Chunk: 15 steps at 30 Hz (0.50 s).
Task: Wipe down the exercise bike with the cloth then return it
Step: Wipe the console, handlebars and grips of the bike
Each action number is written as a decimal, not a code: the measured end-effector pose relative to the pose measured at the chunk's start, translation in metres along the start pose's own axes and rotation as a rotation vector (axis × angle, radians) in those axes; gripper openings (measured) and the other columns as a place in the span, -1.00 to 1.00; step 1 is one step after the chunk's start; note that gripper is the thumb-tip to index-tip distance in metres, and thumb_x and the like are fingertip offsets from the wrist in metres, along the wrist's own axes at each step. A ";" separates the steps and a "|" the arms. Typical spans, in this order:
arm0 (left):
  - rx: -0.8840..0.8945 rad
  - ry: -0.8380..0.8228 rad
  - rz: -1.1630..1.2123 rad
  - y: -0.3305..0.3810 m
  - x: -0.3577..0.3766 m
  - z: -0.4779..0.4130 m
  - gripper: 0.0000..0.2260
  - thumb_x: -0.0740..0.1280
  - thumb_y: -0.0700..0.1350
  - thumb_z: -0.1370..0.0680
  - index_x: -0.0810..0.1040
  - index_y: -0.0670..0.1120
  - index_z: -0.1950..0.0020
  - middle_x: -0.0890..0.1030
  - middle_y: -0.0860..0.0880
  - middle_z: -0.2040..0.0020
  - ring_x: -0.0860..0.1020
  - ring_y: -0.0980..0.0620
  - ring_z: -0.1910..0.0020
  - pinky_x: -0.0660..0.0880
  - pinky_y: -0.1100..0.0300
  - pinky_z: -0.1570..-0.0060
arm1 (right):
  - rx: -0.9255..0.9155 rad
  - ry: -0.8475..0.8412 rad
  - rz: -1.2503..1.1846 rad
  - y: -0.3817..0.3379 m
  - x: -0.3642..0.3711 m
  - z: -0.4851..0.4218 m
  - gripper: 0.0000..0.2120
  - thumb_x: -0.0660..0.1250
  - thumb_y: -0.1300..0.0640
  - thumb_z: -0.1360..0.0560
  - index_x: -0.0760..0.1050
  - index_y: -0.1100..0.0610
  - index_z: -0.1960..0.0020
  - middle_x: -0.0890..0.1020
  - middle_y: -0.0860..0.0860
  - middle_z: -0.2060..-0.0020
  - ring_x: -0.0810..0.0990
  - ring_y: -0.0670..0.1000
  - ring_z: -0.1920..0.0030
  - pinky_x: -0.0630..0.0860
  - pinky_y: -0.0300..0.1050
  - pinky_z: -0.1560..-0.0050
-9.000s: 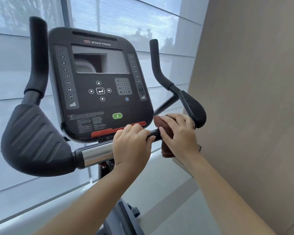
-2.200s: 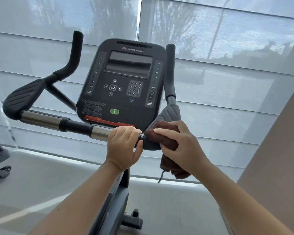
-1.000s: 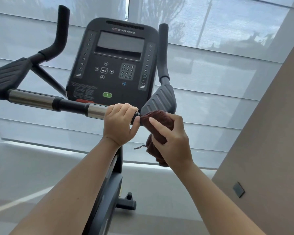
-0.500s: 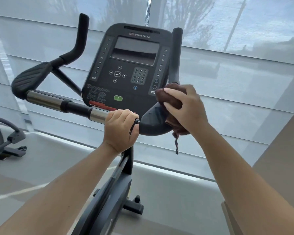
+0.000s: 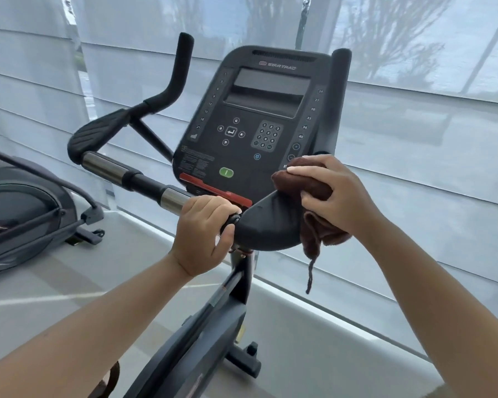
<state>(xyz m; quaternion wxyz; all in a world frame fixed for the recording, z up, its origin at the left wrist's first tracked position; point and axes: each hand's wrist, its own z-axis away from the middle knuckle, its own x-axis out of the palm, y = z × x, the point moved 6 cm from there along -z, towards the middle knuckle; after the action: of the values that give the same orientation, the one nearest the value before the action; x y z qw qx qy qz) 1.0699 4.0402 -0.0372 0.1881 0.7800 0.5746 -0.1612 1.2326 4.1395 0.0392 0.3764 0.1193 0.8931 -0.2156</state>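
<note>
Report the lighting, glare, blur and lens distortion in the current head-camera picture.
Head view: soft daylight through the sheer blinds backlights the bike, without hard shadows; the console screen carries pale reflected bands; the right upright grip looks smeared; the wide lens bows the blind seams toward the edges; the cloth and right hand are fairly sharp.

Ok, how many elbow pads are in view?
2: the left elbow pad sits bare at the bar's far end; the right elbow pad is partly under the cloth held by the right hand.
</note>
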 end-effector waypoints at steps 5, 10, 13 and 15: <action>-0.026 0.023 -0.012 0.002 0.001 -0.001 -0.66 0.06 -0.08 -0.47 0.58 -0.21 0.18 0.62 -0.12 0.23 0.54 -0.11 0.22 0.38 0.11 0.11 | -0.061 -0.008 0.006 0.001 -0.002 -0.003 -0.61 0.35 0.31 -0.34 0.57 0.07 -0.14 0.54 0.04 -0.13 0.47 0.04 -0.18 0.32 -0.18 -0.28; -0.039 0.040 -0.028 0.003 0.002 -0.003 -0.65 0.05 -0.08 -0.47 0.57 -0.22 0.23 0.60 -0.14 0.28 0.53 -0.11 0.27 0.37 0.11 0.15 | 0.002 0.058 0.042 -0.005 0.004 0.010 -0.67 0.40 0.15 -0.36 0.58 -0.01 -0.12 0.54 0.00 -0.14 0.45 0.09 -0.15 0.33 -0.11 -0.24; -0.048 0.042 -0.038 0.003 0.001 -0.002 -0.65 0.05 -0.08 -0.46 0.57 -0.23 0.23 0.61 -0.15 0.28 0.53 -0.11 0.27 0.36 0.15 0.13 | 0.062 0.109 0.060 -0.008 0.006 0.014 -0.69 0.41 0.13 -0.36 0.59 -0.04 -0.10 0.54 -0.01 -0.12 0.44 0.09 -0.11 0.26 -0.27 -0.16; -0.047 0.044 -0.035 0.003 0.001 -0.001 -0.64 0.05 -0.07 -0.47 0.57 -0.23 0.23 0.61 -0.15 0.28 0.54 -0.12 0.27 0.34 0.18 0.11 | 0.088 0.150 0.084 -0.013 0.007 0.017 -0.70 0.39 0.15 -0.36 0.59 -0.02 -0.09 0.54 0.01 -0.12 0.44 0.12 -0.10 0.27 -0.25 -0.14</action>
<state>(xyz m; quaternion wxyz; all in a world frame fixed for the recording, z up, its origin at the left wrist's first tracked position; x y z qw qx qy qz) 1.0732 4.0407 -0.0360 0.1909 0.7685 0.5960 -0.1335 1.2336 4.1205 0.0266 0.3115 0.1889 0.9027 -0.2291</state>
